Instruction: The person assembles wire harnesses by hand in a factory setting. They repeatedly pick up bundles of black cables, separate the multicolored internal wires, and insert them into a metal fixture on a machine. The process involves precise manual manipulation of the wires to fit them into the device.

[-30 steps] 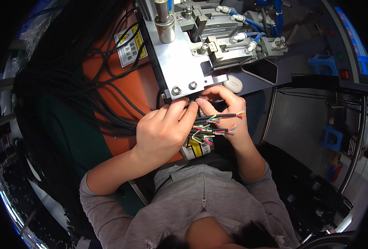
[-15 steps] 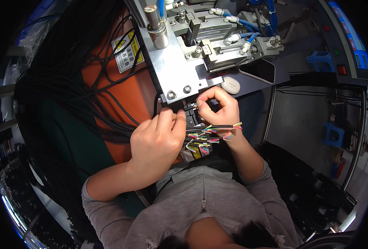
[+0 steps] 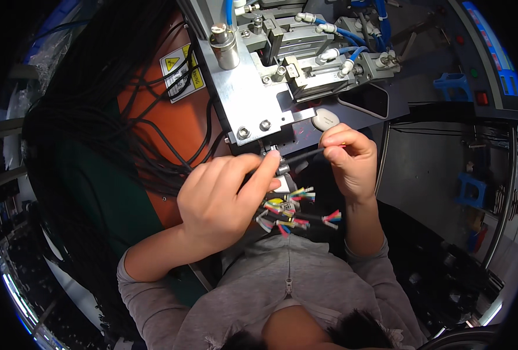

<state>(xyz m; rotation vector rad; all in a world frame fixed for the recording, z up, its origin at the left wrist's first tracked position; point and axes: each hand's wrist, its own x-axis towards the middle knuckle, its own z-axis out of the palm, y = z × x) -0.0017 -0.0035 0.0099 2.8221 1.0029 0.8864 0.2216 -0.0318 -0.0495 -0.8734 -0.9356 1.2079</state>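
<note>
My left hand (image 3: 221, 195) is closed around a bundle of black cables beside the front corner of a metal machine plate (image 3: 244, 108). Below its fingers the bundle's stripped ends fan out as thin coloured wires (image 3: 294, 223), red, yellow, green, white and blue. One black cable (image 3: 305, 156) stretches from the left hand's fingertips across to my right hand (image 3: 353, 162). The right thumb and fingers pinch that cable near its end, where a bit of coloured wire shows. How the left fingers grip each cable is partly hidden.
A long mass of black cables (image 3: 148, 131) trails over an orange surface (image 3: 154, 111) at the left. Pneumatic cylinders (image 3: 320, 79) with blue hoses stand behind the plate. A small white oval case (image 3: 325, 119) and a phone-like device (image 3: 367, 100) lie at the right.
My right hand has moved right, away from the machine, and a length of cable now spans between my hands. My left hand and the wire ends have shifted slightly nearer to me.
</note>
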